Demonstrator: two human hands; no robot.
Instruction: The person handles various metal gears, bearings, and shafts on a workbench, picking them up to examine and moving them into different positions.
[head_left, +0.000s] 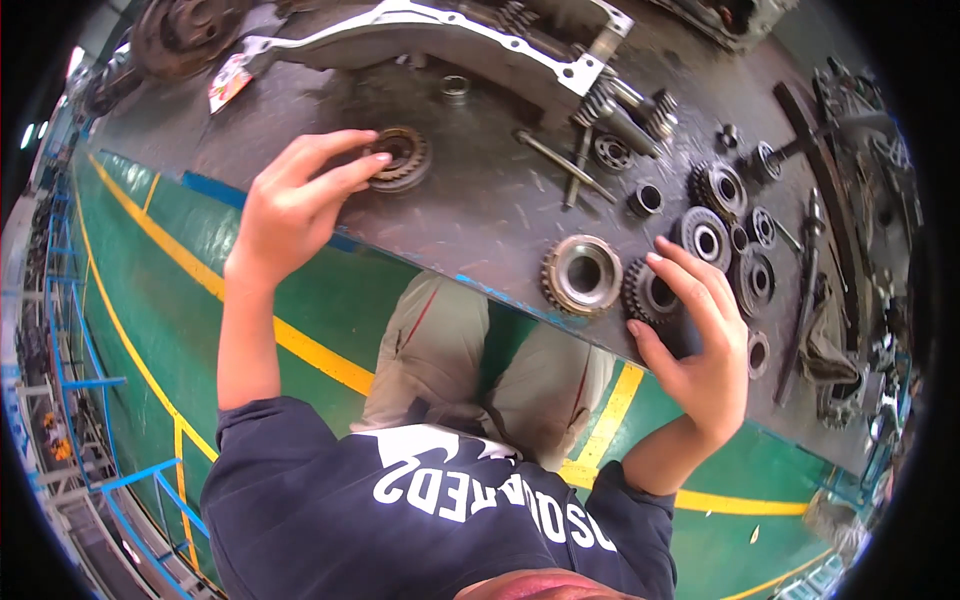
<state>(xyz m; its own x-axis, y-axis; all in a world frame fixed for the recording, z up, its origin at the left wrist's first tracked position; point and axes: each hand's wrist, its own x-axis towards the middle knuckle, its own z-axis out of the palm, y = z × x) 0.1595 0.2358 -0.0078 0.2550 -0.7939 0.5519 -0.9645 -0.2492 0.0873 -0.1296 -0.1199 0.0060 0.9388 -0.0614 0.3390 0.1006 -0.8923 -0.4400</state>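
Lettering: large white letters [440, 480] are printed across the front of the dark T-shirt [300, 500], seen upside down. A red-and-white tag [230, 82] is placed by the L end of the metal casing [430, 48], its print too small to be read.

Hands: toothed ring [416, 162] is touched at its L rim by thumb + fingers of L hand [293, 205]; whether it's firmly pinched can't be told. Ring is laid flat on the desk [470, 225], nr front edge. R hand [705, 345] is held w/ thumb & fingers spread around dark gear [640, 292], thumb at near side, fingertips at far side; firm grip can't be confirmed.

Clutter: dark gear is hemmed in by wide-bore gear [582, 250] just to its L and by a gear cluster [722, 190] beyond, approx. far R side of desk. Two crossed rods [560, 163], a bearing [612, 152] and a short collar [648, 200] are scattered btwn the hands, farther back. A small ring [454, 92] is set nr casing. Long shaft [812, 250] is laid at far R. Green floor [335, 312] w/ yellow lines [330, 360] is seen below.
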